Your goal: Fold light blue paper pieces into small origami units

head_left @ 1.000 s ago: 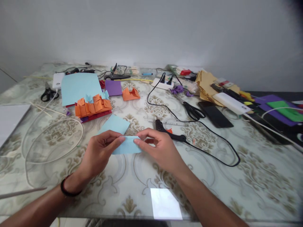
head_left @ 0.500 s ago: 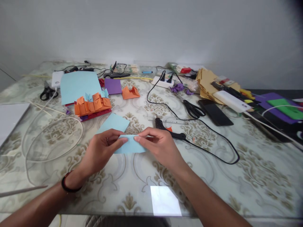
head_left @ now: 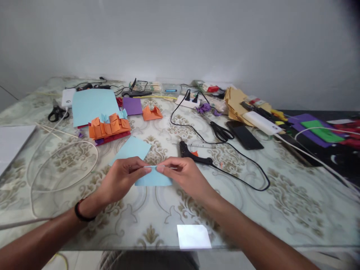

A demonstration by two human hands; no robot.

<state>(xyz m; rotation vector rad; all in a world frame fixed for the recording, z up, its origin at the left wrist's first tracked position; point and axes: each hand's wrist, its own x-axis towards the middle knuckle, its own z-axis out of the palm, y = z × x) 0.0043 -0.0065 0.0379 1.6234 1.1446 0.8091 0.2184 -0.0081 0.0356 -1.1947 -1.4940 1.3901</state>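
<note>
A piece of light blue paper (head_left: 153, 179) is held up over the table between my two hands. My left hand (head_left: 123, 176) pinches its upper left edge between thumb and fingers. At the upper right, my right hand (head_left: 181, 174) pinches the same edge, the two thumbs close together. The top edge looks folded over. Just behind my left hand lies another light blue sheet (head_left: 133, 149), flat on the table. Farther left sits a row of folded orange paper pieces (head_left: 109, 127) with bits of blue among them. A black glue gun (head_left: 194, 154) lies beyond my right hand.
Black scissors (head_left: 221, 131) and a phone (head_left: 244, 135) lie to the right. A white power strip (head_left: 188, 101) has two plugs in it. Stacked tan paper (head_left: 234, 103) and a white power bank (head_left: 261, 123) lie back right. A white cable (head_left: 97, 157) loops at left.
The camera view has shifted a little, so the table's contents sit slightly differently in the picture. Both hands keep their pinch on the blue paper, with the thumbs slightly nearer each other.
</note>
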